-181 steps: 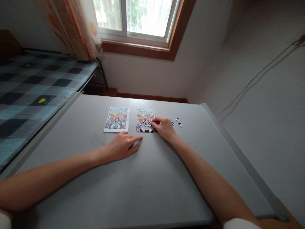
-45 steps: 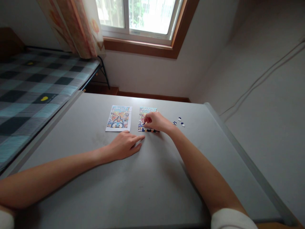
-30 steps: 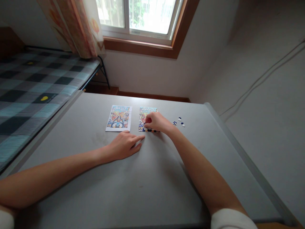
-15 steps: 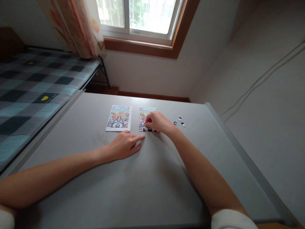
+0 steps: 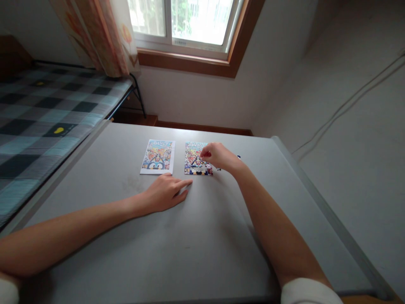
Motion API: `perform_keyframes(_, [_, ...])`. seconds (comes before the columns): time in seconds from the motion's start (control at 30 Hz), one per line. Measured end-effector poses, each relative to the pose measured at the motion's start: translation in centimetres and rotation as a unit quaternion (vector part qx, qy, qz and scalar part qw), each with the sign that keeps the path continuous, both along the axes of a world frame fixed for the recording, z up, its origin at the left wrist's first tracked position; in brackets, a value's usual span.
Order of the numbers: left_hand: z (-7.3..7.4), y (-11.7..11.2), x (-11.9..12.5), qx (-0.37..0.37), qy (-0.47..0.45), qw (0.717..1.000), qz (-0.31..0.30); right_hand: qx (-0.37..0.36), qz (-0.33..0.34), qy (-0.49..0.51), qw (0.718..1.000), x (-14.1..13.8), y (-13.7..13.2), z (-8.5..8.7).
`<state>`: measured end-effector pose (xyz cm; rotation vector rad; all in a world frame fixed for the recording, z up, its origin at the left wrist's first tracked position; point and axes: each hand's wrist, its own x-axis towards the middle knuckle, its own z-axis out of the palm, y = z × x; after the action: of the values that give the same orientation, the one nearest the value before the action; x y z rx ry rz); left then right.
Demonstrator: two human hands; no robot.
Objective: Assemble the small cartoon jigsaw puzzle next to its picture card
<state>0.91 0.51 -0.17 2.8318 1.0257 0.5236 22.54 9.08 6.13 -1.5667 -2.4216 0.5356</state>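
Note:
A small colourful jigsaw puzzle [image 5: 195, 159] lies on the grey table [image 5: 196, 236], with a printed reference picture [image 5: 157, 156] just left of it. My right hand [image 5: 220, 156] hovers at the puzzle's right edge, fingers curled in a pinch; what they hold is too small to see. My left hand [image 5: 164, 194] rests flat on the table below the picture, fingers stretched toward the puzzle's lower left corner. Loose pieces [image 5: 238, 157] to the right are mostly hidden behind my right hand.
A bed with a checked blue cover [image 5: 41, 122] runs along the table's left side. A window [image 5: 180, 21] and curtain [image 5: 101, 38] are ahead. A white wall with a cable [image 5: 344, 105] borders the table's right edge.
My right hand has lifted off the puzzle's lower left part and shifted right to its right edge, uncovering the puzzle and hiding the loose pieces. My left hand has stayed put.

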Motion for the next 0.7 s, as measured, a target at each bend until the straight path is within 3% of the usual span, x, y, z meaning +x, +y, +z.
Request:
perform_keyframes(0.27, [0.1, 0.0, 0.0, -0.007, -0.008, 1.000, -0.004, -0.019, 0.007, -0.002, 1.000, 0.1, 0.2, -0.5])
perform_keyframes(0.5, [0.1, 0.0, 0.1, -0.007, 0.003, 1.000, -0.001, -0.053, 0.104, -0.026, 0.993, -0.4, -0.6, -0.2])
perform_keyframes(0.7, [0.0, 0.0, 0.2, -0.010, 0.010, 1.000, 0.004, -0.051, 0.142, -0.041, 0.988, -0.9, -1.0, -0.2])
